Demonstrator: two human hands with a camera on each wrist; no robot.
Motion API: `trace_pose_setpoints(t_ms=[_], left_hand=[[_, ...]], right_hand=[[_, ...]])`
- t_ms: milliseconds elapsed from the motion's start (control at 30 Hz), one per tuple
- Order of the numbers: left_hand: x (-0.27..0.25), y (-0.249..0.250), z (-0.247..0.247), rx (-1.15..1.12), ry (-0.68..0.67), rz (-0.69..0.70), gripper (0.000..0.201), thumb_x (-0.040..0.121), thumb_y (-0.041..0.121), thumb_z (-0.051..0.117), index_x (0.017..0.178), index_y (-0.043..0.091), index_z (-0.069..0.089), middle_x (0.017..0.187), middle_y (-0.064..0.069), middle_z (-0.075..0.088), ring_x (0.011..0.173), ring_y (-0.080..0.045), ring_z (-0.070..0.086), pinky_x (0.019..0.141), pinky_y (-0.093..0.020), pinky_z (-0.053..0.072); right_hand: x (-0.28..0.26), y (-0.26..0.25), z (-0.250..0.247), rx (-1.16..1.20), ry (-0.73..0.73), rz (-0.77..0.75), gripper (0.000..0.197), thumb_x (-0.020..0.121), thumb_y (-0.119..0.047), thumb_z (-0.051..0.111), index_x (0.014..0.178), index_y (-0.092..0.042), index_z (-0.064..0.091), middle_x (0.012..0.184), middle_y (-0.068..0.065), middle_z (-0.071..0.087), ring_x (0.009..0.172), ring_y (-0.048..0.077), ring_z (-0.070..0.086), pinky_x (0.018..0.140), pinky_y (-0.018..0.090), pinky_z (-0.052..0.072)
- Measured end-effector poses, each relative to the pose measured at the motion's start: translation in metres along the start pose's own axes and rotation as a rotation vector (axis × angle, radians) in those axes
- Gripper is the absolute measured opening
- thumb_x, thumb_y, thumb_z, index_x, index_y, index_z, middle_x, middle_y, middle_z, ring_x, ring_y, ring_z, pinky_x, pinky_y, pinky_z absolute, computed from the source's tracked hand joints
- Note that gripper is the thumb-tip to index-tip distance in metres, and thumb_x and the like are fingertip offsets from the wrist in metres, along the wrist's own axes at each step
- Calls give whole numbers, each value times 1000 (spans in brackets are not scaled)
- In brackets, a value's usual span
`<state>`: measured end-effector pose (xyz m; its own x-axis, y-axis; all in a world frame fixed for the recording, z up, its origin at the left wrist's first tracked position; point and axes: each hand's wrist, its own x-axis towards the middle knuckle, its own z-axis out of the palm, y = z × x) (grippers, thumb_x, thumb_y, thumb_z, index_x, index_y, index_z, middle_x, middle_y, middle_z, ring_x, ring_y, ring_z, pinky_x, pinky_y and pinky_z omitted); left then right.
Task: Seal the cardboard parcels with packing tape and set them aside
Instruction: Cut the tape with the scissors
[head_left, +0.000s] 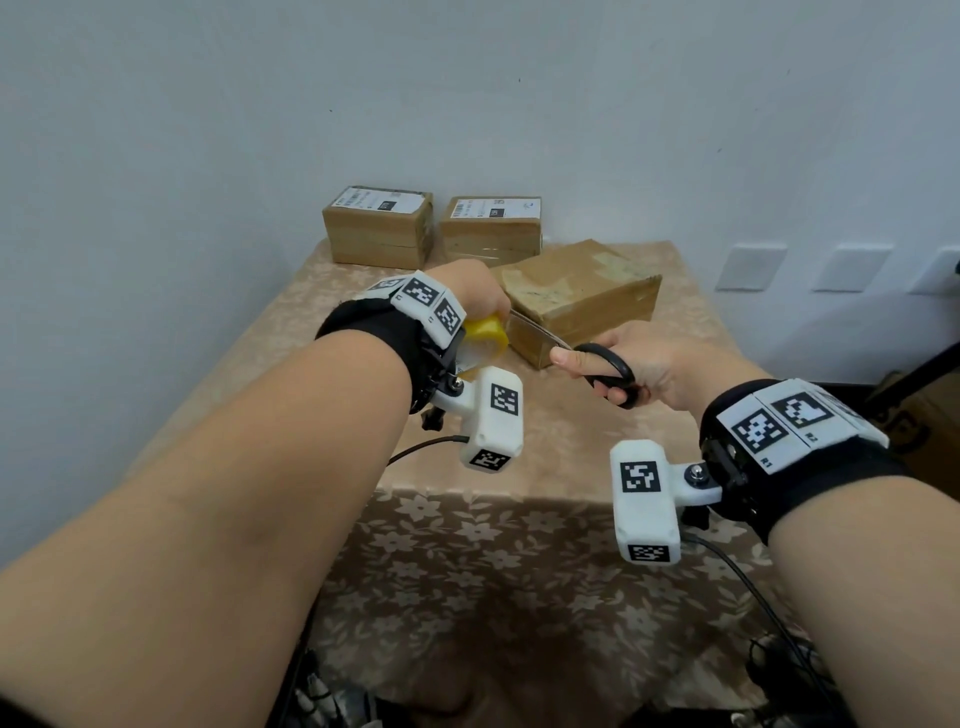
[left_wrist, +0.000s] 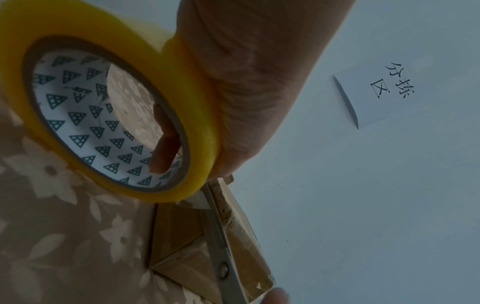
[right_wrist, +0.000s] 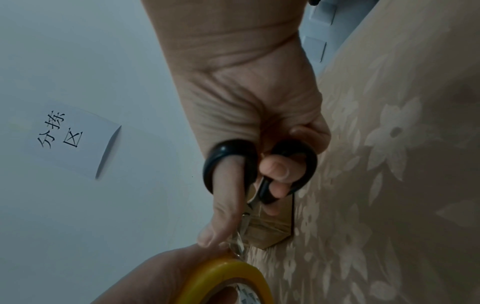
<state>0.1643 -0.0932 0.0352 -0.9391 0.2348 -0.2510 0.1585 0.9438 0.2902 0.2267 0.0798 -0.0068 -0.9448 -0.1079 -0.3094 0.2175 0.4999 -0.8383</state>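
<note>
- Yellow roll of clear packing tape (head_left: 484, 338) sits in the left hand (head_left: 470, 291), a finger hooked through its printed cardboard core (left_wrist: 103, 123).
- Right hand (head_left: 657, 371) is clenched through the black loop handles of steel scissors (head_left: 605, 366), blades reaching to the roll just beside the big brown cardboard parcel (head_left: 576, 296) on the floral tablecloth (head_left: 519, 545).
- Looks like a snip of the tape strip; I can't tell if it's through yet.
- That parcel should be stiff and light; take it by opposite side walls, since taped faces may be slick.
- Two smaller labelled cardboard boxes (head_left: 379, 226) wait at the wall.
</note>
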Motion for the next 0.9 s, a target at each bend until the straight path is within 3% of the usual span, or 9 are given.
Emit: trace_pose_setpoints(t_ms=[300, 400, 467, 533, 600, 667, 733, 800, 900], left_hand=[[4, -17, 4, -159, 115, -16, 35, 89, 26, 58, 117, 7, 64, 120, -12, 63, 111, -28, 59, 84, -31, 46], [-8, -21, 5, -173, 111, 66, 26, 94, 24, 53, 113, 9, 64, 118, -7, 61, 108, -25, 56, 83, -30, 43], [-13, -27, 8, -207, 125, 114, 15, 93, 25, 54, 100, 15, 63, 109, -3, 61, 98, -20, 54, 78, -28, 40], [-17, -31, 11, -233, 148, 147, 9, 92, 25, 56, 93, 18, 61, 97, 4, 59, 92, -15, 53, 77, -26, 38], [-19, -32, 14, -249, 178, 180, 8, 90, 22, 57, 92, 15, 61, 88, 8, 56, 86, -12, 52, 72, -24, 39], [-22, -32, 15, -217, 239, 203, 8, 90, 17, 54, 90, 12, 61, 85, 5, 58, 83, -15, 54, 69, -26, 43], [-25, -33, 14, -122, 322, 216, 10, 90, 13, 50, 87, 9, 59, 92, -4, 61, 87, -22, 56, 77, -34, 48], [-29, -38, 14, -72, 416, 219, 15, 91, 13, 48, 87, 5, 60, 96, -10, 62, 89, -26, 57, 81, -40, 48], [-32, -51, 15, -102, 536, 217, 18, 92, 15, 48, 88, 4, 61, 97, -11, 59, 86, -26, 57, 78, -39, 47]], right_hand=[[2, 1, 0, -143, -44, 55, 79, 52, -68, 67, 94, -1, 65, 49, 2, 52, 38, 11, 43, 36, 16, 26], [4, 0, 0, -216, -39, 82, 108, 40, -74, 68, 117, 3, 62, 58, 7, 54, 45, 15, 44, 38, 18, 27], [4, -2, 2, -267, -47, 88, 115, 36, -77, 66, 120, 1, 61, 65, 10, 57, 53, 19, 46, 41, 20, 29], [3, -4, 3, -302, -40, 88, 105, 41, -77, 67, 115, -2, 65, 67, 11, 58, 55, 20, 47, 42, 21, 31], [1, -5, 4, -341, -29, 91, 71, 59, -68, 71, 99, -9, 70, 62, 8, 56, 49, 16, 47, 40, 19, 32], [-3, -7, 5, -382, -37, 95, 35, 70, -59, 73, 79, -26, 65, 60, 3, 57, 49, 14, 48, 44, 19, 36], [-6, -7, 6, -402, -84, 80, 26, 73, -52, 75, 73, -31, 60, 59, -2, 56, 55, 16, 48, 53, 23, 39], [-8, -11, 9, -417, -111, 61, 22, 76, -48, 75, 78, -30, 62, 65, 0, 57, 63, 18, 50, 60, 26, 42], [-10, -16, 15, -599, -83, 1, 42, 83, -43, 70, 112, -13, 66, 103, 7, 67, 93, 23, 59, 84, 31, 46]])
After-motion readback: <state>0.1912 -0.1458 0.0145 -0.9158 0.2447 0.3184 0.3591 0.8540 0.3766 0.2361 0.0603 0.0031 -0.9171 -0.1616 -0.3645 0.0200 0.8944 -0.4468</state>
